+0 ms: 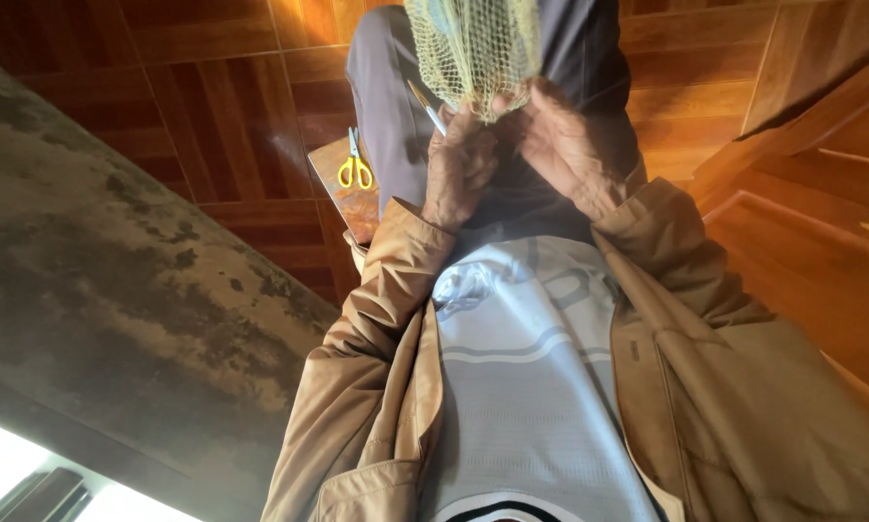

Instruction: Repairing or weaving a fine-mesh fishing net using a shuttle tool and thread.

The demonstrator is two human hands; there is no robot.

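Net [473, 48], bunched yellow-green mesh above your lap: your left hand [458, 169] closes on its lower end beside a thin needle [427, 106], your right hand [565, 145] pinches it; keep mesh taut.

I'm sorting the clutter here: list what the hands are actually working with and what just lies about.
In use:
left hand
right hand
greenish net, bunched and gripped by both
thin pale tool in the left hand

Lying about:
yellow-handled scissors on a small board on the wooden floor
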